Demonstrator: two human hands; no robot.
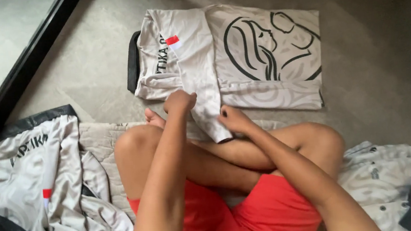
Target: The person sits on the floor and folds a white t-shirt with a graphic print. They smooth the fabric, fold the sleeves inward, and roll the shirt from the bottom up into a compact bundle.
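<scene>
Both my hands on the sleeve of the folded shirt (225, 60), floor in front of my crossed legs.

My left hand (179, 102) sits at the shirt's near edge, fingers curled together in a fist on the sleeve (201, 88); I can't tell how much cloth is inside it. My right hand (235, 119) is just right of the sleeve's lower end, fingers together, pressing the cuff; the thumb is hidden. The sleeve runs down from the shirt toward my knees (139, 143). The shirt lies flat on the grey carpet (365, 88), black collar on its left side. Left of the shirt and nearer me is a loose pile (35, 189) of similar shirts. Right of it and near my right knee is a smaller heap (389, 172).
</scene>
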